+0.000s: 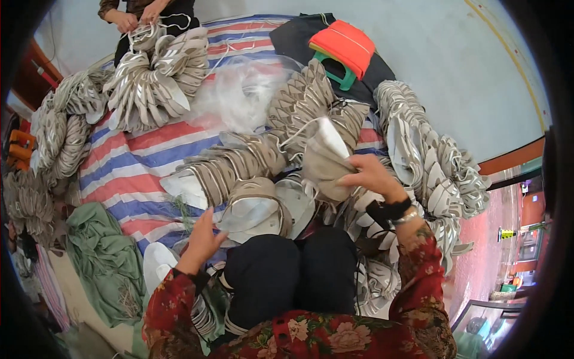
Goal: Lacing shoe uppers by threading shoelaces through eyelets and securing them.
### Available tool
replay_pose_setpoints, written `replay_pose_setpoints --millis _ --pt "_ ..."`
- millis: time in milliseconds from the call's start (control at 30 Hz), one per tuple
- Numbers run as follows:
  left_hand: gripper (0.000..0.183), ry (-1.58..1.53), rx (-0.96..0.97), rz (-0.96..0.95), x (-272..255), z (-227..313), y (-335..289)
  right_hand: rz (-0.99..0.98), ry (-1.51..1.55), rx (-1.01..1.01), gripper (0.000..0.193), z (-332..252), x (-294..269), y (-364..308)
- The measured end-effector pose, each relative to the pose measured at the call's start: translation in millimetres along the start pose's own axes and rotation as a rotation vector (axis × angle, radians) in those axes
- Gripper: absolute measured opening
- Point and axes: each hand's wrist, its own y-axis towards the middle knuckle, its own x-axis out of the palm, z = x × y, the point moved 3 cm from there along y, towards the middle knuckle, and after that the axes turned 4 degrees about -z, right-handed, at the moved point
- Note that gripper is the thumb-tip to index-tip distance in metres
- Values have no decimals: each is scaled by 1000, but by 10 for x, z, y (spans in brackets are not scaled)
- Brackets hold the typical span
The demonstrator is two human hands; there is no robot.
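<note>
In my right hand (373, 178), thumb and fingers are closed on the edge of a beige shoe upper (324, 170) with a white lining and a loose pale lace. It is lifted above the other uppers. My left hand (205, 240) is open, its fingers apart, beside another beige upper (254, 209) lying just beyond my knees. To the left of the held upper stretches a row of nested beige uppers (233, 167). Another nested stack (302, 96) stands behind it. A white shoe-shaped piece (158, 261) lies by my left forearm.
A striped plastic sheet (143, 149) covers the floor, with a clear plastic bag (242, 93) on it. Far left, another person's hands (134, 21) work over bundled uppers (146, 90). More bundles (412, 143) line the right. A green stool (341, 72) with a red cover and green cloth (104, 263) flank the area.
</note>
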Motion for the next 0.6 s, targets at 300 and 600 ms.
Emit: replay_pose_setpoints --millis 300,600 --pt "70 -417 -78 -315 263 393 63 922 746 -533 56 -483 -796 -1949" --pt "84 -475 552 -43 -912 2191 -522 741 1068 -655 43 -1077 -427 -2654"
